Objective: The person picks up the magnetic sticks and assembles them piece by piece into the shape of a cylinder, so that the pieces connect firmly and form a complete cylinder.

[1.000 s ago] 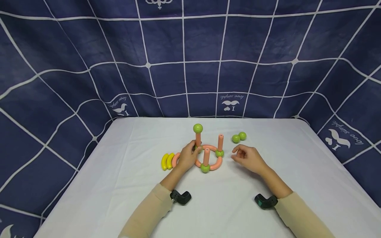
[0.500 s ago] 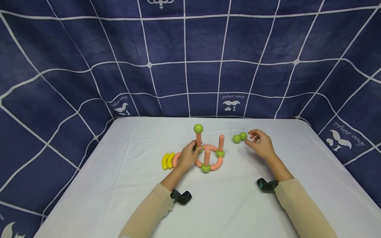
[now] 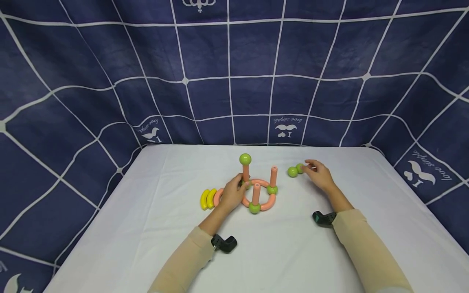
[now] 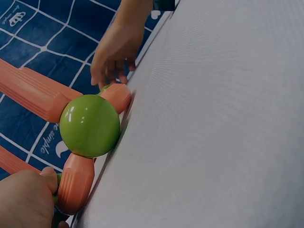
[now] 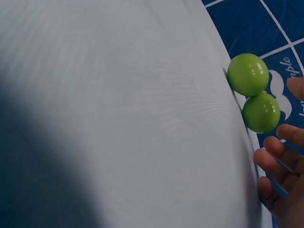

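Note:
A toy ring frame (image 3: pixel 271 200) of curved salmon-pink rods and green ball connectors lies on the table, with three pink posts standing up from it. One post carries a green ball (image 3: pixel 245 159) on top. My left hand (image 3: pixel 231 193) grips the frame at its left ball joint, below that post; in the left wrist view the thumb (image 4: pixel 49 175) presses there. Two loose green balls (image 3: pixel 292 171) touch each other beyond the frame on the right. My right hand (image 3: pixel 319 175) reaches to the farther green ball (image 5: pixel 261 112), thumb and fingers spread apart around it, without a grip.
Left of the left hand lie two yellow curved pieces (image 3: pixel 207 199) and a pink curved piece (image 3: pixel 217 197), partly hidden by that hand. A white cloth (image 3: pixel 271 252) covers the table. Behind it hangs a dark blue checked curtain (image 3: pixel 249 97).
From beside the frame, my right hand has moved away and to the right, then slightly left to the farther loose ball. My left hand keeps its grip on the frame.

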`<state>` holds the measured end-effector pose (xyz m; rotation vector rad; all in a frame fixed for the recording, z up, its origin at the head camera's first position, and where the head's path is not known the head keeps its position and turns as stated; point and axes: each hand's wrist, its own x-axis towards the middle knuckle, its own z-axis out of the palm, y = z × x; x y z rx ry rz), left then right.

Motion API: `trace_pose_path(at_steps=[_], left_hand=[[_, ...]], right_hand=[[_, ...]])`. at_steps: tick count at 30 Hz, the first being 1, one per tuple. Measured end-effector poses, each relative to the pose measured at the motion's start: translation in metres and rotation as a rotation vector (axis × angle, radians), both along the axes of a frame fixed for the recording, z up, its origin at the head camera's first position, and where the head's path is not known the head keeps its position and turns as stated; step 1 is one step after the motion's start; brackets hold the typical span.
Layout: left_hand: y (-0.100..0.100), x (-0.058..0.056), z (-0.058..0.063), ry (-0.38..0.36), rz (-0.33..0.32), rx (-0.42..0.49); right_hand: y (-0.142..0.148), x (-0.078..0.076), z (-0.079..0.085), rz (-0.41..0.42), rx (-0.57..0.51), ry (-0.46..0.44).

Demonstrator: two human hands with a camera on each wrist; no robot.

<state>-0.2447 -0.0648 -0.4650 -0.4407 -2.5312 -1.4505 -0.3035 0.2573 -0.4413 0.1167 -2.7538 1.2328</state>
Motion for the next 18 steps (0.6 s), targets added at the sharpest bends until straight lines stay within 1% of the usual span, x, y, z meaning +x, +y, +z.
trace_pose_path(at_steps=[3,6,11,14,18], left_hand=[[0.0002,-0.0008,-0.0006,-0.014,0.004,-0.002],[0.0004,-0.0018,-0.0003,-0.021,0.008,-0.007],[0.0003,-0.0023,0.0010,-0.002,0.007,-0.032],[-0.0002,-0.0014,0.0007,0.000,0.008,-0.040],[-0.0009,-0.0005,-0.0008,0.008,0.012,-0.035]], right_hand=[[-0.0013,-0.0030,-0.0028,0.000,0.014,-0.029],[-0.0028,-0.0045,-0.0045,0.014,0.036,-0.019],[-0.0038,-0.0051,-0.0078,0.023,0.068,-0.001],[-0.0044,-0.0036,-0.0087,-0.006,0.047,-0.018],[-0.0048,-0.0006,-0.0084,-0.061,-0.027,-0.060]])
